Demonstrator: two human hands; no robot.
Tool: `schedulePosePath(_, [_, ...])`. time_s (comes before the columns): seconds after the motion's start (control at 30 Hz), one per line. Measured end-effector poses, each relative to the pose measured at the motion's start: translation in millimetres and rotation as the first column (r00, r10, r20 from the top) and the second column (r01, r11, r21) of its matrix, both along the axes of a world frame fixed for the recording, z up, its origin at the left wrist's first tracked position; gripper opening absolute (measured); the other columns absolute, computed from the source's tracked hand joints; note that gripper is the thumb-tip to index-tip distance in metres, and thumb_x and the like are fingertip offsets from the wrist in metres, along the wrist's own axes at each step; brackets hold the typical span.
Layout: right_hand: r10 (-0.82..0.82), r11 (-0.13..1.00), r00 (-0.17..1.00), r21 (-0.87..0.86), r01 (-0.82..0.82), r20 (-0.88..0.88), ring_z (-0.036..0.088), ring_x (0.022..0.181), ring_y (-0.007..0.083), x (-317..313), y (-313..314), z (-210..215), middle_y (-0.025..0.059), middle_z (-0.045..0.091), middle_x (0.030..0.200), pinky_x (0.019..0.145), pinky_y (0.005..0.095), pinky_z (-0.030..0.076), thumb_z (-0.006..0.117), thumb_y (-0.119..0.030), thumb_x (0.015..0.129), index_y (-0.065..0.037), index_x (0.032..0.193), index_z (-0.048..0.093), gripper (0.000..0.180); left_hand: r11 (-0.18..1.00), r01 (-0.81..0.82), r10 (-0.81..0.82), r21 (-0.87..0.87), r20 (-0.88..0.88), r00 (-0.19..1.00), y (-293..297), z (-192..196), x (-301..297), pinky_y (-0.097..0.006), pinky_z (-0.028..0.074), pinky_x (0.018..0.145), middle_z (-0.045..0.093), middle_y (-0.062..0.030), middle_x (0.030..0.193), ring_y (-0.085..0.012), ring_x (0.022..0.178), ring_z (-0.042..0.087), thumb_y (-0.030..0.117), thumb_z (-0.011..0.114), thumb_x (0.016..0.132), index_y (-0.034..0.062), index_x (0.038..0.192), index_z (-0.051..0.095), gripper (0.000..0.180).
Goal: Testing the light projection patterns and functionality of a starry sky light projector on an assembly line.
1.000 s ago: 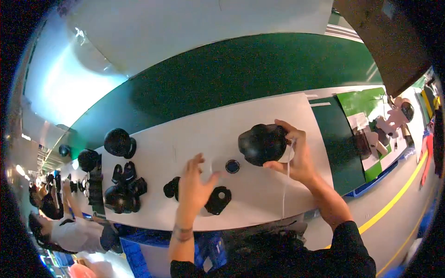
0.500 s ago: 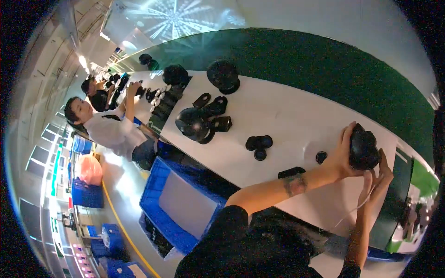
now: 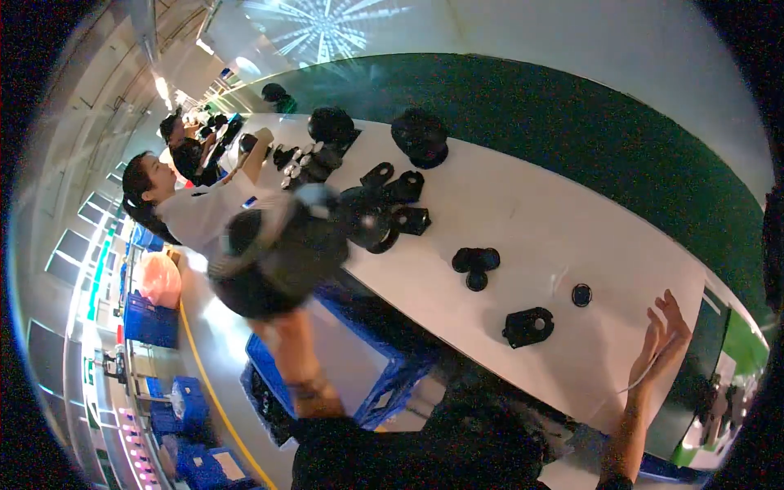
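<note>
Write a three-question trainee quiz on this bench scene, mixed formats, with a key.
1. True or false: the left hand carries a large round black part clear of the white table.
2. The right hand is: A) open with fingers spread, B) clenched on a bracket, C) out of view.
3. Fill in: below the table's near edge stands a ____ crate.

Key: 1 true; 2 A; 3 blue.

Long white table [image 3: 523, 204] with a dark green strip [image 3: 588, 114] running behind it. Bunch of black parts scattered on top: two domed housings [image 3: 418, 135] near the far edge, a cluster of brackets [image 3: 392, 204], a small knob group [image 3: 475, 263], a flat bracket [image 3: 527, 326] and a little round cap [image 3: 581, 295]. Blue crate [image 3: 359, 367] on the floor below. Co-workers [image 3: 184, 204] further down the line.
</note>
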State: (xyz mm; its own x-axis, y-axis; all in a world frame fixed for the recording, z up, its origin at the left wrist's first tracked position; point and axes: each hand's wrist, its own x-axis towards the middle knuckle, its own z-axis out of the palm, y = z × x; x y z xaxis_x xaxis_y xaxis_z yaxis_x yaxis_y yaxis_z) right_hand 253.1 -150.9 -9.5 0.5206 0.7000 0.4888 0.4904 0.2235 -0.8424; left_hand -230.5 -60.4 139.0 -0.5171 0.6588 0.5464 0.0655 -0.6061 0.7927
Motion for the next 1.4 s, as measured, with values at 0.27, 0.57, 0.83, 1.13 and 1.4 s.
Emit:
schedulePosePath(0.27, [-0.091,0.972,0.993,-0.226,0.070,-0.081,0.063,0.110,0.0275,30,1,-38,0.0177,0.060,0.132,0.094,0.0411,0.053,0.056,-0.024,0.102,0.000,0.135,0.058,0.041,0.876,-0.338,0.382,-0.344,0.066,0.922,75,-47,-221,-0.039,0.054,0.090,0.056,-0.0063,0.139,-0.0222,0.121,0.058,0.025,0.093,0.073,0.0169,0.147,0.042,0.090])
schedulePosePath(0.57, [-0.145,0.920,0.989,-0.368,0.138,0.010,0.058,0.113,0.0246,69,-13,-88,0.0126,0.057,0.122,0.094,0.0354,0.051,0.062,-0.022,0.099,-0.008,0.138,0.058,0.041,0.577,-0.715,0.585,-0.394,-0.411,0.699,205,-162,-362,-0.044,0.050,0.105,0.051,-0.0284,0.143,-0.0371,0.126,0.058,0.053,0.097,0.057,-0.0102,0.146,0.036,0.125])
schedulePosePath(0.83, [-0.274,0.889,0.950,-0.417,0.191,-0.148,0.059,0.107,0.0232,57,-8,-72,0.0131,0.059,0.120,0.093,0.0330,0.050,0.058,-0.014,0.100,-0.007,0.133,0.059,0.034,0.685,-0.594,0.508,-0.421,-0.307,0.804,258,-149,-348,-0.041,0.055,0.096,0.064,-0.0177,0.130,-0.0296,0.112,0.064,0.040,0.098,0.064,-0.0035,0.133,0.057,0.091])
schedulePosePath(1.13, [-0.216,0.850,0.952,-0.439,0.292,0.215,0.058,0.113,0.0239,3,-2,-28,0.0153,0.057,0.136,0.101,0.0371,0.046,0.056,-0.009,0.101,-0.006,0.133,0.051,0.033,0.673,-0.573,0.506,-0.469,-0.273,0.818,301,-147,-360,-0.038,0.056,0.093,0.067,-0.0168,0.125,-0.0262,0.104,0.067,0.031,0.094,0.073,-0.0067,0.128,0.059,0.076])
schedulePosePath(1.4, [-0.152,0.918,0.977,-0.345,0.195,0.147,0.057,0.120,0.0258,13,-9,-34,0.0151,0.056,0.140,0.108,0.0384,0.043,0.049,-0.015,0.104,-0.004,0.127,0.052,0.025,0.758,-0.542,0.458,-0.363,-0.296,0.838,207,-129,-262,-0.037,0.052,0.098,0.052,-0.0222,0.141,-0.0271,0.116,0.060,0.051,0.081,0.085,-0.0067,0.143,0.037,0.093])
